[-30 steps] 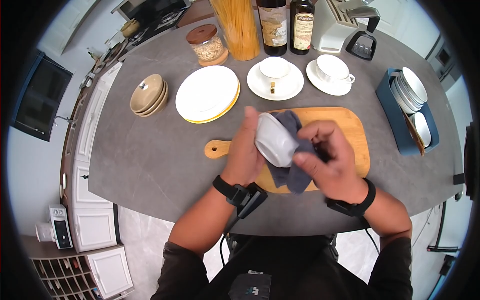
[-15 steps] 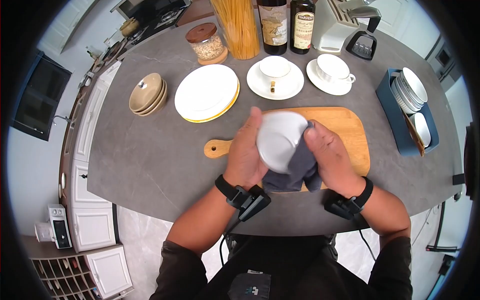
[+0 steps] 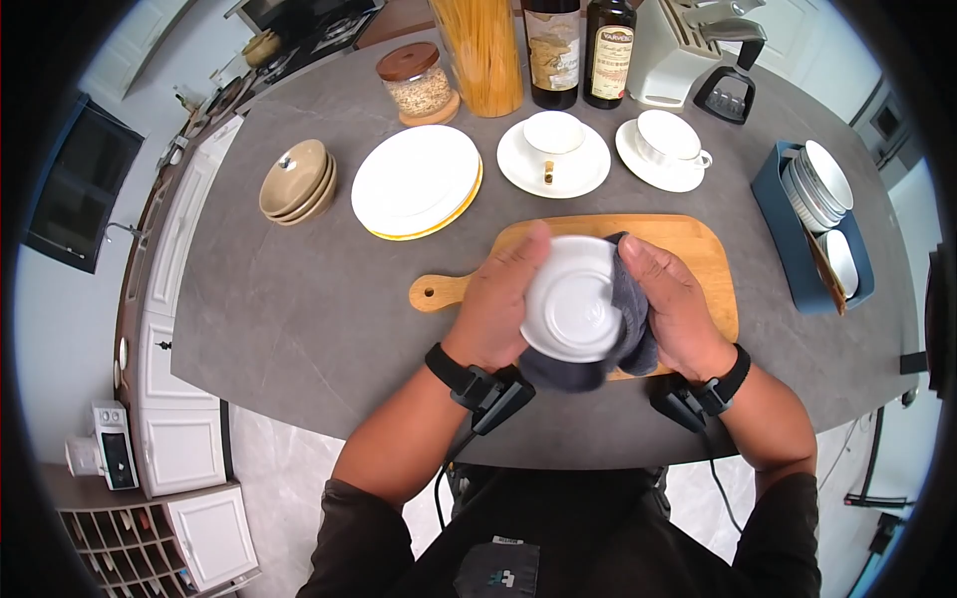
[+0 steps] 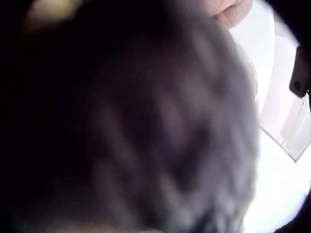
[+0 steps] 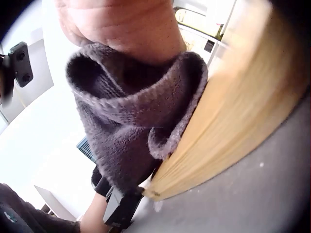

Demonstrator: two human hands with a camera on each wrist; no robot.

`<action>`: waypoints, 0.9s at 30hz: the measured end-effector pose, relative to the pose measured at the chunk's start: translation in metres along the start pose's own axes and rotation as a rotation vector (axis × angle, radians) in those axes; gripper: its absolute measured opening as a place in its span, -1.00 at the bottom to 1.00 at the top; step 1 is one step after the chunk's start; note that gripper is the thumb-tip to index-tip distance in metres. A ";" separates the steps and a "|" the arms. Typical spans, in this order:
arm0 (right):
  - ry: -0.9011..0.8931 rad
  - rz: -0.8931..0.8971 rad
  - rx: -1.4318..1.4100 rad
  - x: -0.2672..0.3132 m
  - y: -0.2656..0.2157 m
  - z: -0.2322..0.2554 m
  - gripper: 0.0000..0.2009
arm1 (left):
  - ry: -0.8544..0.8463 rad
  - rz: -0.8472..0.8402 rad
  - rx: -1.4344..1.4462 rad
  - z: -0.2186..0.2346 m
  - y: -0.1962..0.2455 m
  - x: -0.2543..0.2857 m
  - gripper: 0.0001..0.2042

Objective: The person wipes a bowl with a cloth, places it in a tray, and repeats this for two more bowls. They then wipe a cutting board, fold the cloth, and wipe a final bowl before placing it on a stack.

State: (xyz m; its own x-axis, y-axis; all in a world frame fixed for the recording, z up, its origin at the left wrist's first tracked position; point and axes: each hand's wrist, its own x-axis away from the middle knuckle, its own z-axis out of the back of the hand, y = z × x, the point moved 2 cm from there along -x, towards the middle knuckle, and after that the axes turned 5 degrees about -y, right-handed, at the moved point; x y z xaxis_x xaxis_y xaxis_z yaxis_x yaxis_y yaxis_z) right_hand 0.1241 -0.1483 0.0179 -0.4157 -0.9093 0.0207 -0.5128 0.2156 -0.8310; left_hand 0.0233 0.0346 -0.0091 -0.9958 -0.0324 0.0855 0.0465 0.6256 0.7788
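Note:
A white bowl (image 3: 573, 304) is held between both hands above the wooden cutting board (image 3: 698, 244), its footed underside facing up toward the head camera. My left hand (image 3: 495, 304) grips its left side, thumb on the rim. At its right, my right hand (image 3: 678, 304) pinches a dark grey cloth (image 3: 631, 314) against the bowl, and part of the cloth hangs below. In the right wrist view the cloth (image 5: 131, 121) droops in folds under the hand (image 5: 126, 29). Dark blurred cloth (image 4: 194, 126) fills most of the left wrist view.
Brown bowls (image 3: 297, 181), stacked white plates (image 3: 417, 181) and two cups on saucers (image 3: 553, 174) stand beyond the board. Behind are a jar (image 3: 417, 90), pasta (image 3: 483, 60), bottles (image 3: 609, 60) and a knife block (image 3: 670, 60). A blue bin (image 3: 793, 254) with bowls is at right.
The bowl has turned from its side so its underside faces up, and has moved slightly right. The right hand's fingers have shifted from the cloth's front to the bowl's right edge.

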 end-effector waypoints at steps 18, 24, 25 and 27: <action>0.108 0.017 -0.070 -0.002 0.009 0.009 -0.53 | 0.086 -0.132 0.051 -0.014 -0.007 -0.002 -0.53; 0.245 0.037 -0.116 -0.002 0.007 -0.009 -0.53 | 0.134 -0.212 0.107 -0.017 0.008 0.000 -0.55; 0.146 0.014 -0.079 -0.001 0.009 0.007 -0.52 | 0.127 -0.173 0.107 -0.014 0.005 0.000 -0.55; 0.046 -0.012 -0.044 0.002 0.012 0.020 -0.52 | 0.058 -0.104 0.041 -0.008 0.000 0.000 -0.54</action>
State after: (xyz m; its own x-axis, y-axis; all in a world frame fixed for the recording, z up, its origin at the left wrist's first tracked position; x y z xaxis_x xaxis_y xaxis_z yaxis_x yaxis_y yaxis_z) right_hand 0.1319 -0.1542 -0.0034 -0.4430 -0.8947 0.0571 -0.5502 0.2210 -0.8052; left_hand 0.0244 0.0282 -0.0036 -0.9888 -0.1430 0.0426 -0.0610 0.6477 0.7594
